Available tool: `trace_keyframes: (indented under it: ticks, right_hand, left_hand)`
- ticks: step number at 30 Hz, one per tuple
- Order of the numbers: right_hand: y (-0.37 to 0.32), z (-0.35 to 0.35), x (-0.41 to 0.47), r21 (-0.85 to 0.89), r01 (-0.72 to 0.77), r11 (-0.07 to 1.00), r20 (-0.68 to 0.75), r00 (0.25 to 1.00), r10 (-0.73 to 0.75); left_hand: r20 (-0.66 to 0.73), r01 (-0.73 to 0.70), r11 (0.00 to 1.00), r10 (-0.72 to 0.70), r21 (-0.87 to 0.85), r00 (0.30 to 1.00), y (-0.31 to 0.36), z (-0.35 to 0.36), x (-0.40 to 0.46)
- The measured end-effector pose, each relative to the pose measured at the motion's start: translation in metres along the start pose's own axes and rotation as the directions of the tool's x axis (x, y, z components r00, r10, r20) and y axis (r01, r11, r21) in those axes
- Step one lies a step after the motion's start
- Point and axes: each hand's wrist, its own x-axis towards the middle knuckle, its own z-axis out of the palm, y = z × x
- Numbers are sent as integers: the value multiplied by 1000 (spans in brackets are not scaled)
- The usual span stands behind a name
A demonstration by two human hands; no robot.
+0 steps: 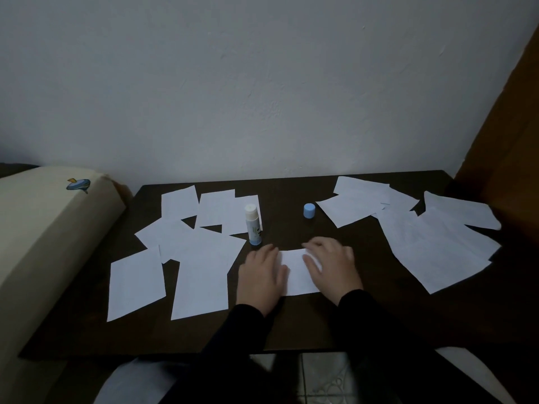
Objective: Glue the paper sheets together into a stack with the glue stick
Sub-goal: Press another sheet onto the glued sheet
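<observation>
- Paper stack lies on the dark table, near the front edge and roughly in the middle; only its centre strip shows, white, between the two hands that cover its sides.
- Left hand lies flat on the stack's left side, fingers straight and pointing away towards the wall, pressing down and gripping nothing.
- Right hand lies on the stack's right side, fingers spread and relaxed, also pressing and holding nothing; it looks slightly blurred.
- Both arms come in from the near edge in black sleeves.
- Glue stick stands upright just beyond the left hand, uncapped, with a white body and a blue base, at the right edge of the loose sheets on the left.
- Blue cap stands alone on bare table farther back and to the right of the glue stick, well apart from it.
- Loose sheets on the left are scattered and overlapping, from the far edge of the table to close to the near edge.
- Loose sheets on the right form a second overlapping spread, reaching the far right corner of the table.
- Cream cushion with a small blue motif sits against the table's left side.
- Pale wall rises behind the table, and a brown surface stands at the far right.
- Tiled floor shows below the near edge.
</observation>
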Motion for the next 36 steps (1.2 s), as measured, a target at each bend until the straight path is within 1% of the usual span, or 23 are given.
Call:
trace_keyframes:
  ticks: [1,3,4,5,7,12,18,21,23,26,28,29,31,33,36]
  right_hand:
    - [-7,-2,3,-17,70,997,146,987,-66]
    - [-12,0,7,-31,139,990,433,894,-112]
    - [-11,3,8,-63,163,985,515,851,-108]
    - [-9,5,7,-104,189,976,547,831,-103]
    - [-6,10,4,-147,195,970,529,844,-90]
    - [-10,15,1,-171,99,980,476,880,-6]
    - [-9,22,-3,-176,-66,982,412,901,135]
    - [-4,20,-7,-166,-155,974,389,897,210]
    - [0,17,-10,-165,-186,969,389,890,237]
    - [4,10,-12,-186,-189,964,411,876,251]
    - [4,4,-9,-213,-175,961,398,883,249]
    - [3,2,-7,-216,-165,962,380,894,239]
    - [1,3,-6,-208,-112,972,377,907,185]
    - [2,6,-7,-195,-58,979,416,899,136]
    - [7,10,-7,-171,-64,983,433,892,133]
  left_hand:
    - [104,-43,995,34,89,994,7,3,2]
    - [297,-103,973,39,205,954,15,11,3]
    - [361,-104,968,16,227,933,16,13,4]
    - [399,-93,968,-9,234,917,14,15,4]
    - [425,-71,968,-39,239,904,10,15,3]
    - [454,-12,972,-100,237,885,11,13,5]
    - [419,38,962,-152,270,895,6,13,5]
    - [398,62,958,-174,279,901,3,12,4]
    - [386,73,954,-186,289,903,2,10,3]
    - [345,61,954,-165,293,924,3,3,4]
    - [290,9,958,-96,288,952,5,0,6]
    - [288,-43,960,-40,277,957,7,0,8]
    - [350,-123,964,34,235,936,11,3,13]
    - [427,-98,969,-9,226,904,13,8,19]
    - [452,-17,961,-115,277,884,9,13,22]
